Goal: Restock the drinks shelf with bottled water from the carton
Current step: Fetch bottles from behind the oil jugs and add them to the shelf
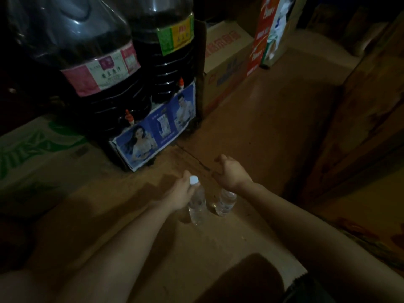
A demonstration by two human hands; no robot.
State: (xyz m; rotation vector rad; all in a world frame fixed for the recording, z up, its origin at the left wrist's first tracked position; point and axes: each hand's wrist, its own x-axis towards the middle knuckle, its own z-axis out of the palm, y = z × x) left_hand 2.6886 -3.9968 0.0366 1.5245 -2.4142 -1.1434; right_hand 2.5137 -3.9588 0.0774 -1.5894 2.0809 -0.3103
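Note:
Two small clear water bottles stand on the brown floor (pixel 251 132) in front of me. The left bottle (pixel 196 204) has a white cap, and my left hand (pixel 182 189) grips its neck just below the cap. The right bottle (pixel 226 201) stands upright under my right hand (pixel 231 174), which hovers just above its top with fingers spread and loosely curved, holding nothing. That bottle's cap is hidden by my wrist. The light is dim.
Two big dark jugs (pixel 105 68) with taps sit on a stand with a blue poster (pixel 157 127) at the upper left. Cardboard cartons (pixel 227 60) stand behind, a green-printed carton (pixel 32 154) at the left, and wooden furniture (pixel 360 132) at the right.

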